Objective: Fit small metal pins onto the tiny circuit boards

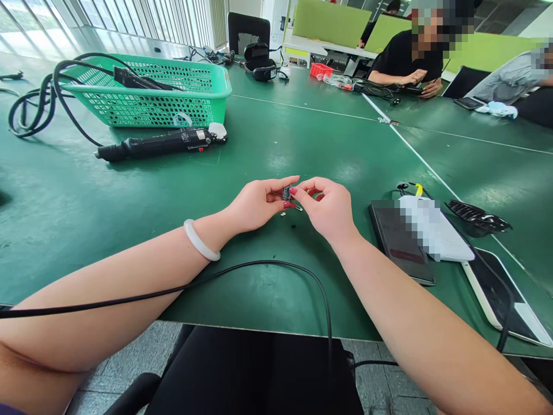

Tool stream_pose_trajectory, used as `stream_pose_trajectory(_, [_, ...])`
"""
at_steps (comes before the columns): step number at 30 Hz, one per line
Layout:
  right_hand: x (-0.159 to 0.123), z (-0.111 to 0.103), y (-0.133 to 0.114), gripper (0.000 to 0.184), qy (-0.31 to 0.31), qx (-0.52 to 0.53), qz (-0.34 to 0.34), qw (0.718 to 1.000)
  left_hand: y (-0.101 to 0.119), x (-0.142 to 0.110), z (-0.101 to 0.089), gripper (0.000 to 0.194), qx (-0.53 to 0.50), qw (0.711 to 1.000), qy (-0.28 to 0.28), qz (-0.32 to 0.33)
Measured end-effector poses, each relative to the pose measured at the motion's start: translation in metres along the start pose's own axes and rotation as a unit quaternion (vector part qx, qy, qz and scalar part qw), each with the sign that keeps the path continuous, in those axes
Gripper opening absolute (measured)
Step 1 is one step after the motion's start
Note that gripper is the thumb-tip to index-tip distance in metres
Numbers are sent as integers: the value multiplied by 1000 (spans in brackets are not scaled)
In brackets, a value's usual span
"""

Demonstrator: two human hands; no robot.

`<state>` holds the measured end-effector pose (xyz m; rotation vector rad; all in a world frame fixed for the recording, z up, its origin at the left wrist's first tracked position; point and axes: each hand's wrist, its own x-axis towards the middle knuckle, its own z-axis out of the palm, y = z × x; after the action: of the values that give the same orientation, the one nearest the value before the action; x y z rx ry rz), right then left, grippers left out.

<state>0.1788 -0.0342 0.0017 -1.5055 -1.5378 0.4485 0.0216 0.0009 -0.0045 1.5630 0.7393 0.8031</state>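
My left hand [257,203] and my right hand [328,206] meet over the green table [129,190], fingertips pinched together on a small dark part [287,193] held between them. A white bangle [199,241] sits on my left wrist. Tiny loose bits [285,214] lie on the table just under the hands. A black cable [259,266] arcs over my left forearm and down off the table's front edge.
A black electric screwdriver [159,143] lies in front of a green mesh basket [147,92] with black cords at back left. Phones and a tablet [496,288] lie at right beside a black hair clip [477,214]. Other people sit at the far right.
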Motion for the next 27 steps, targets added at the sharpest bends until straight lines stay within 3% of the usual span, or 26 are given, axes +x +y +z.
stream_pose_trajectory(7, [0, -2, -2, 21, -14, -15, -16, 1000, -3, 0, -1, 57, -7, 1000, 0, -9])
stream_pose_trajectory(14, [3, 2, 7, 22, -47, 81, 56, 994, -3, 0, 0, 56, 0, 1000, -4, -9])
stream_pose_trajectory(20, [0, 1, 3, 22, -41, 44, 20, 998, -1, -1, 1, 56, 0, 1000, -2, -25])
stream_pose_trajectory(27, [-1, 3, 3, 25, -51, 54, 29, 997, 1, -1, 2, 56, -19, 999, 2, -27])
